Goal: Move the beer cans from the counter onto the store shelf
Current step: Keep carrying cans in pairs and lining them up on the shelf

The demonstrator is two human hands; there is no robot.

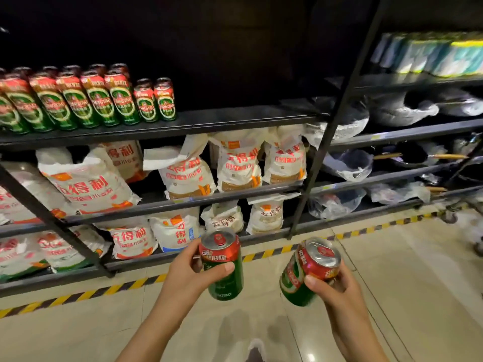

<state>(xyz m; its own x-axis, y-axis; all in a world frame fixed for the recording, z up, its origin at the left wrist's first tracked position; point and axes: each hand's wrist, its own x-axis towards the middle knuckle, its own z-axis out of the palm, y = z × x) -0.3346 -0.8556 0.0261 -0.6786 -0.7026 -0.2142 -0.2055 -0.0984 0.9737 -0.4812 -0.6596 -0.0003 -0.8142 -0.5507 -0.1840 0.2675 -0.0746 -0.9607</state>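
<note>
Two beer cans are in hand, one each: the left hand (188, 270) wraps the left can (223, 265), nearly upright with its top up, and the right hand (337, 286) clasps the right can (308, 270), tilted with its top leaning toward the right. Up and left of both grips, about a dozen more cans (86, 97) stand upright on the dark shelf (235, 118), some rear ones hidden. Between the hands and that shelf sit lower racks of white flour bags (235, 160), and bagged pans (407, 108) lie to the right.
</note>
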